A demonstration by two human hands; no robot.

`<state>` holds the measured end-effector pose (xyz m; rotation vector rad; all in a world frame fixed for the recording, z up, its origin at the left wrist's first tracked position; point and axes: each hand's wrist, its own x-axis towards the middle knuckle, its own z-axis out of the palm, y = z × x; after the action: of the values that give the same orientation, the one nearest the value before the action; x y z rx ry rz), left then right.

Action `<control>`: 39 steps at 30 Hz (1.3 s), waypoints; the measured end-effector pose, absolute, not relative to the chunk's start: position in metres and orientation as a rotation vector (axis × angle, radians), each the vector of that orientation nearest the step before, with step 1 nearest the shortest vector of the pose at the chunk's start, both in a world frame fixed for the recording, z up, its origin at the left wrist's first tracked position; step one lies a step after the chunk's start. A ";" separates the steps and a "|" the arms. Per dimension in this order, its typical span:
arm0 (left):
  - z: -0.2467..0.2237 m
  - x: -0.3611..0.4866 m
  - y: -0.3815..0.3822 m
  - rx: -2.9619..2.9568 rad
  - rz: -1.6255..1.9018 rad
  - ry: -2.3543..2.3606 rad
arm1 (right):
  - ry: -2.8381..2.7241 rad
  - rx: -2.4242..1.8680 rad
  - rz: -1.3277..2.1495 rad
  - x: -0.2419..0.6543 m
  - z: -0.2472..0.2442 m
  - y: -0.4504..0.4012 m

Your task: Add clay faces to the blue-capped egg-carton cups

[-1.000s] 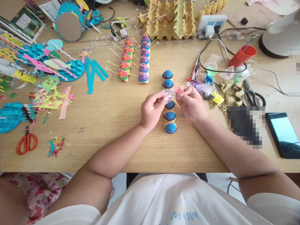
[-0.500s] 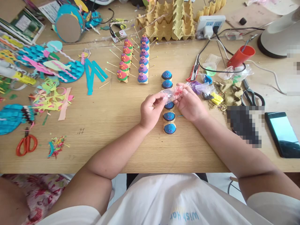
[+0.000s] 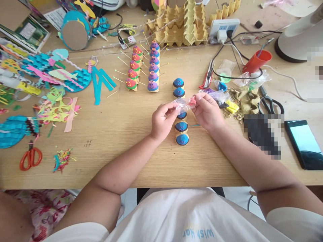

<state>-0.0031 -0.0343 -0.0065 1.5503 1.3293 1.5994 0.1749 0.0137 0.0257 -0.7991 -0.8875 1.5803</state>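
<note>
My left hand (image 3: 163, 121) pinches one end of a small clear plastic bag (image 3: 182, 104). The bag's other end is between the fingers of my right hand (image 3: 207, 111), where a soft red lump like modelling clay (image 3: 192, 101) shows in the plastic. Beneath both hands runs a row of blue-topped egg-carton cups (image 3: 181, 126) with small faces and dark rims. Part of that row is hidden by the bag and fingers. Two finished-looking rows, one red and green (image 3: 133, 74), one purple and blue (image 3: 153, 76), stand farther back with pins stuck in their sides.
Right of my hands lie a red utility knife (image 3: 208, 76), clay packets (image 3: 231, 106), black scissors (image 3: 271, 102) and a phone (image 3: 304, 144). Orange-handled scissors (image 3: 30, 158) and paper scraps (image 3: 57, 109) are at left. Egg cartons (image 3: 194, 25) and a power strip (image 3: 224, 28) stand behind. Another person sits at left.
My right hand's fingers have closed in more tightly on the red end of the bag. My left hand keeps its pinch. The view has shifted slightly.
</note>
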 end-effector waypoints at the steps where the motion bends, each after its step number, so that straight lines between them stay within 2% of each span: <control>1: -0.007 -0.003 -0.034 1.547 1.600 1.329 | -0.882 -0.804 1.588 0.175 0.027 0.014; 6: -0.005 -0.003 -0.035 1.538 1.591 1.334 | -0.932 -0.818 1.601 0.173 0.029 0.012; 18: -0.004 0.000 -0.033 1.497 1.618 1.327 | -1.102 -0.859 1.355 0.173 0.020 0.010; 28: -0.009 0.000 -0.030 1.397 1.653 1.341 | -0.903 -0.830 1.558 0.172 0.021 0.012; 39: -0.009 0.000 -0.030 1.356 1.641 1.307 | -0.973 -0.835 1.480 0.174 0.020 0.015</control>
<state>0.0004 -0.0301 -0.0092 1.3565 1.3069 1.6409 0.1742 0.0149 0.0195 -0.8348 -0.9725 1.4799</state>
